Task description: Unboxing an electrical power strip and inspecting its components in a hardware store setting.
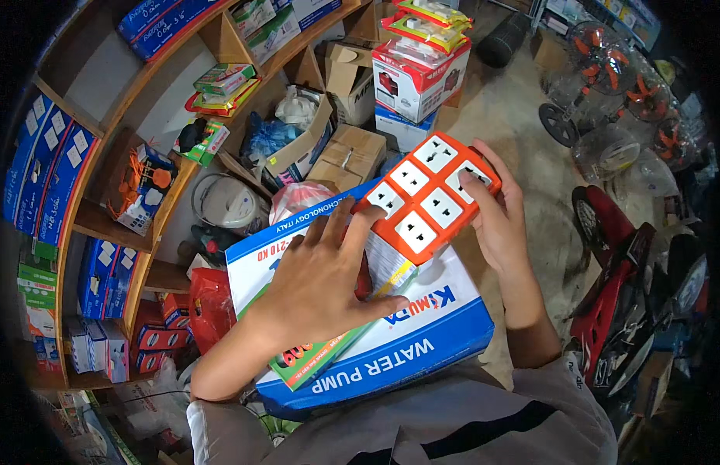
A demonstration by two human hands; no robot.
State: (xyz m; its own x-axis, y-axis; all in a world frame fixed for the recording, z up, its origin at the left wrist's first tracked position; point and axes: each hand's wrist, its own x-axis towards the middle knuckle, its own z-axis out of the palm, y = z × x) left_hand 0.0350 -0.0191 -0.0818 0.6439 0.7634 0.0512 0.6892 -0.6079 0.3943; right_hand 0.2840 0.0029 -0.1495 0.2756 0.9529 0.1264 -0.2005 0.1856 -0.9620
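Observation:
An orange power strip (421, 196) with several white sockets is tilted above a white and blue water pump box (464, 325). My right hand (502, 224) grips the strip's right end, its thumb across one socket. Fingers spread, my left hand (319, 279) reaches over the box, and its forefinger touches the strip's left corner. Beneath the left palm lies a green and white package (331, 354), flat on the box and partly hidden. A red object (363, 282) shows between left thumb and forefinger, too covered to name. The box rests before my body.
Wooden shelves (144, 75) with blue boxes curve along the left. Cartons (348, 157) and a red-white box (418, 81) topped with yellow packets stand ahead. At right are plastic-wrapped fans (615, 64) and a red motorbike-like vehicle (598, 325).

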